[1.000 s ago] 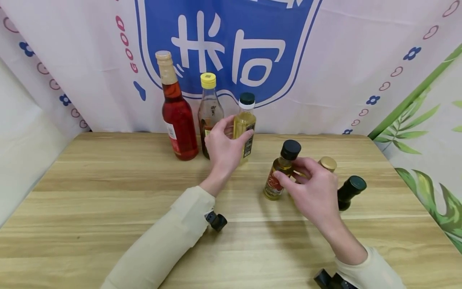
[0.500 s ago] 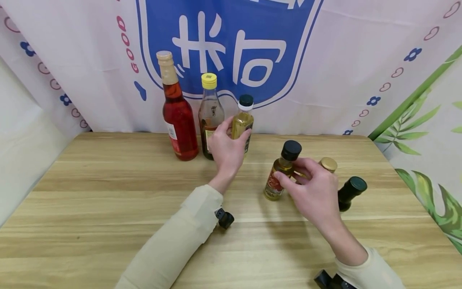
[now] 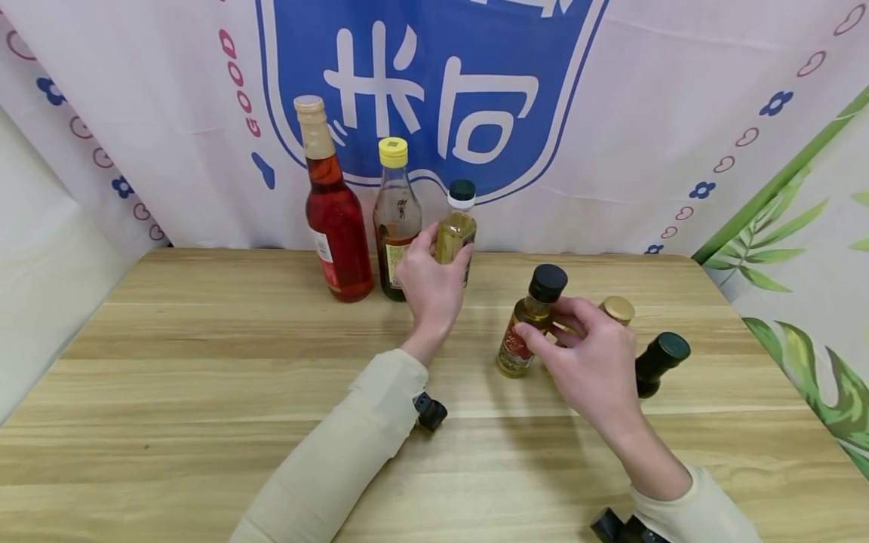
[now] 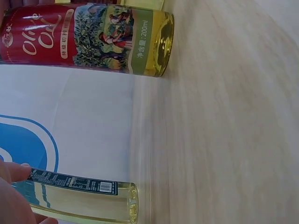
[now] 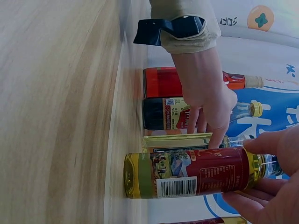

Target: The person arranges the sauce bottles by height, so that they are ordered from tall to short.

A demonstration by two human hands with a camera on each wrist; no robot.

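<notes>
My left hand (image 3: 431,275) grips a small bottle of pale yellow oil (image 3: 458,226) with a dark cap, standing at the back of the wooden table (image 3: 204,362) beside two taller bottles. In the left wrist view that bottle (image 4: 79,200) shows under my fingers. My right hand (image 3: 577,351) grips a small olive oil bottle (image 3: 526,320) with a red label and black cap, standing on the table; the right wrist view shows its label (image 5: 187,177) with my fingers round the neck end.
A tall red bottle (image 3: 333,211) and a brown bottle with a yellow cap (image 3: 395,204) stand at the back. A gold-capped bottle (image 3: 618,309) and a black bottle (image 3: 658,362) stand behind my right hand. A printed cloth backdrop (image 3: 611,113) hangs behind the table.
My left hand has carried the yellow oil bottle a little further back, closer to the brown bottle. My right hand stays on the olive oil bottle.
</notes>
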